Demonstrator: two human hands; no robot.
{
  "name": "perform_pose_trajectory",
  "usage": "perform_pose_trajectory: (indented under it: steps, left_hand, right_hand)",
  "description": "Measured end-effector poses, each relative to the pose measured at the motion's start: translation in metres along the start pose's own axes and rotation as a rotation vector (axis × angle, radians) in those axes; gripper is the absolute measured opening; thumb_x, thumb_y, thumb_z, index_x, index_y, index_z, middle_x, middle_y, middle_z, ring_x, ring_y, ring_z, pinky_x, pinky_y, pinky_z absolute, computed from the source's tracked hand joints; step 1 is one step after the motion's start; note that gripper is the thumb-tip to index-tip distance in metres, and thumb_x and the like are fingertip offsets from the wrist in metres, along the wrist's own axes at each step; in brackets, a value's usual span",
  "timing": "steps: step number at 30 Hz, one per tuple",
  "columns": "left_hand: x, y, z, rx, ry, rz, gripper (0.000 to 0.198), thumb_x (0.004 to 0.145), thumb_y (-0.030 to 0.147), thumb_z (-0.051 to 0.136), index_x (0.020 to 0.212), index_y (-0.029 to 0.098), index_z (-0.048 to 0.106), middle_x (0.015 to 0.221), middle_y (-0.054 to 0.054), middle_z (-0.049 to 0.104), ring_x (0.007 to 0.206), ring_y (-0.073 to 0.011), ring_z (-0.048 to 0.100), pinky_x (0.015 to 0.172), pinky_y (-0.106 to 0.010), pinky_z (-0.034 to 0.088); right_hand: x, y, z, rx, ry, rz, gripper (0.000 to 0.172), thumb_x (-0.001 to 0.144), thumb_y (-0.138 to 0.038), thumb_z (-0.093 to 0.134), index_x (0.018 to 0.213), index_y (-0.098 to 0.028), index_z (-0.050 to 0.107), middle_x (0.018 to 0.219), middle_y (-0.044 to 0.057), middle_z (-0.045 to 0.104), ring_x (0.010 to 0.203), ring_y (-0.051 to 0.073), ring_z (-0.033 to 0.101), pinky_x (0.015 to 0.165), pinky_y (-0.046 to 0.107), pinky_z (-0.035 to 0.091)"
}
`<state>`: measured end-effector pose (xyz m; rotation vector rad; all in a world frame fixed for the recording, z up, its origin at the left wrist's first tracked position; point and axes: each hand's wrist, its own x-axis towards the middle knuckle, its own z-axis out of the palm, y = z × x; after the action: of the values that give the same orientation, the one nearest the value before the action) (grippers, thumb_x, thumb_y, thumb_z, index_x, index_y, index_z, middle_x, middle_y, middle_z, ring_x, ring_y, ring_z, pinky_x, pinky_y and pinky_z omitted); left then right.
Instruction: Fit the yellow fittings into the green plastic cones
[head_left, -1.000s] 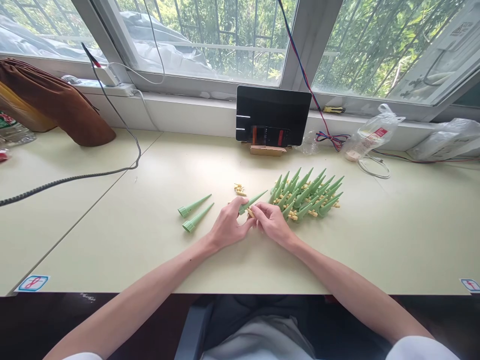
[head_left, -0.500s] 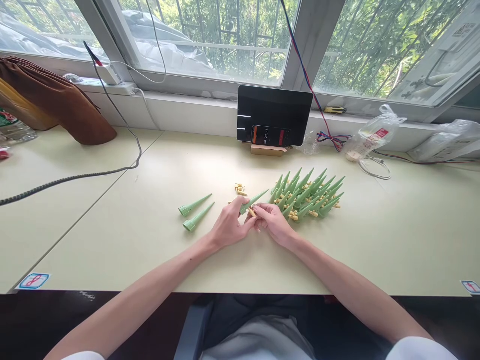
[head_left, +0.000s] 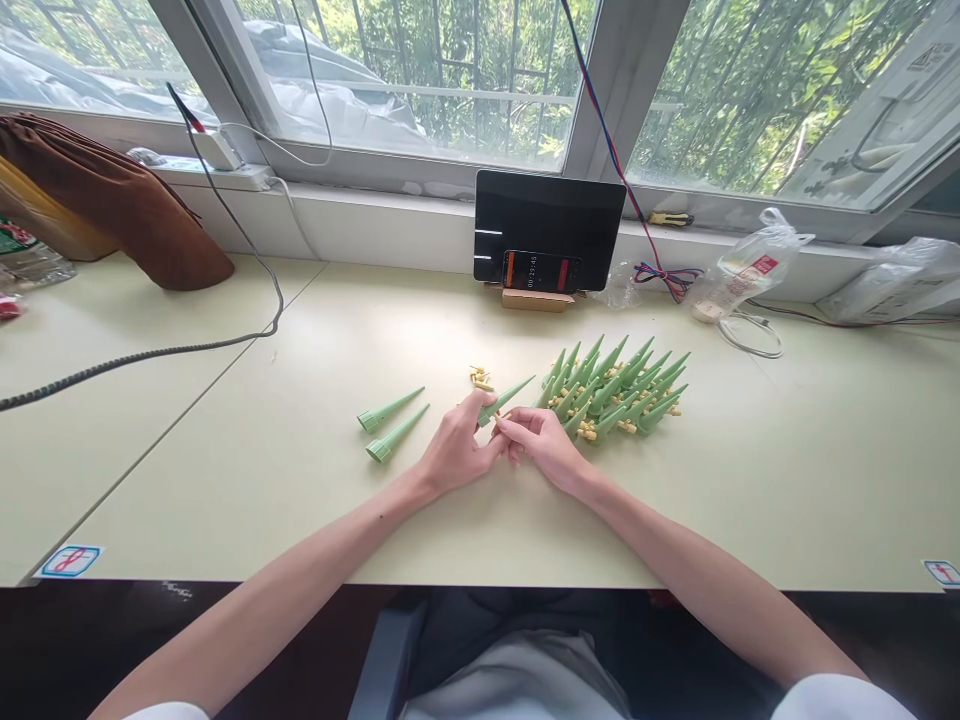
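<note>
My left hand [head_left: 456, 450] is closed around a green watering spike [head_left: 514, 394], its pointed tip aimed up and to the right. Between the fingertips of my right hand [head_left: 551, 447] is a small yellow valve [head_left: 498, 420], held against the side of the spike. Fingers partly cover the valve, so how far it sits in the spike cannot be seen. Left of my hands lie two loose green spikes, an upper spike [head_left: 391, 409] and a lower spike [head_left: 398, 437]. Several small yellow valves [head_left: 479, 377] rest just beyond my left hand.
A dense pile of green spikes with yellow valves [head_left: 616, 388] lies right of my hands. At the back, a black tablet [head_left: 551, 215] leans behind a phone [head_left: 540, 272] showing a timer. A dark cable [head_left: 150, 355] crosses the left side; a plastic bag [head_left: 750, 270] stands back right.
My right hand has shifted slightly left, bringing the yellow valve in against the spike. Less of the valve shows now. My left hand keeps nearly the same place.
</note>
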<state>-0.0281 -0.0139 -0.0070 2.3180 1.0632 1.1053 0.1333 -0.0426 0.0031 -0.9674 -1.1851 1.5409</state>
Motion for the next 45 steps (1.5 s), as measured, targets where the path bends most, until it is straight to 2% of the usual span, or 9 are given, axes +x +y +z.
perform_pose_trajectory:
  steps: [9,14,19,24,31,38,45]
  left_hand:
    - [-0.001,0.0,0.0,0.019,-0.004,0.008,0.025,0.079,0.019,0.06,0.1,0.021,0.046,0.088,-0.003,0.063,0.065,-0.0119,0.056,0.054,-0.023,0.04]
    - [-0.001,-0.001,0.001,0.021,-0.021,0.017,0.026,0.079,0.017,0.06,0.101,0.021,0.046,0.092,-0.004,0.066,0.067,-0.0129,0.058,0.057,-0.024,0.043]
    - [-0.001,-0.002,0.001,0.022,-0.013,0.031,0.027,0.079,0.017,0.06,0.102,0.021,0.046,0.092,-0.004,0.066,0.067,-0.013,0.058,0.057,-0.024,0.044]
    - [-0.001,-0.001,0.001,0.01,-0.001,0.016,0.028,0.08,0.02,0.061,0.103,0.021,0.047,0.086,-0.002,0.063,0.065,-0.0126,0.057,0.055,-0.024,0.042]
    - [-0.001,0.0,0.001,0.013,-0.019,-0.001,0.026,0.082,0.025,0.062,0.103,0.021,0.047,0.081,0.0,0.061,0.059,-0.0108,0.052,0.053,-0.024,0.04]
    - [0.0,0.002,-0.001,-0.002,-0.015,0.008,0.027,0.082,0.026,0.062,0.103,0.02,0.046,0.081,0.0,0.06,0.057,-0.0095,0.048,0.052,-0.023,0.039]
    - [0.0,0.003,0.0,-0.033,-0.005,0.01,0.028,0.08,0.021,0.061,0.103,0.021,0.045,0.081,0.001,0.06,0.056,-0.0085,0.048,0.049,-0.02,0.038]
  right_hand:
    - [-0.003,0.011,-0.001,-0.259,0.09,-0.159,0.032,0.089,-0.044,0.063,0.07,-0.018,0.062,0.06,0.0,0.057,0.05,0.013,0.051,0.05,0.027,0.042]
    - [-0.006,0.009,0.003,-0.413,0.149,-0.243,0.028,0.091,-0.042,0.06,0.075,-0.018,0.065,0.069,0.002,0.062,0.059,0.015,0.054,0.056,0.028,0.044]
    - [-0.008,0.008,0.004,-0.431,0.15,-0.254,0.027,0.091,-0.041,0.059,0.079,-0.019,0.066,0.074,0.004,0.064,0.063,0.017,0.056,0.06,0.03,0.047]
    - [-0.007,0.008,0.003,-0.349,0.148,-0.214,0.032,0.091,-0.046,0.058,0.076,-0.019,0.064,0.064,0.001,0.058,0.055,0.014,0.052,0.053,0.028,0.043]
    - [-0.004,0.009,0.0,-0.213,0.122,-0.121,0.036,0.09,-0.05,0.06,0.075,-0.018,0.064,0.056,-0.001,0.057,0.047,0.012,0.05,0.047,0.026,0.04]
    - [-0.001,0.003,0.003,0.031,0.081,-0.027,0.038,0.081,-0.052,0.069,0.07,-0.015,0.066,0.061,0.001,0.061,0.049,0.011,0.051,0.044,0.024,0.04]
    - [0.0,0.002,0.001,0.227,0.012,0.107,0.033,0.078,-0.045,0.073,0.071,-0.014,0.067,0.067,0.004,0.065,0.051,0.009,0.051,0.043,0.021,0.037]
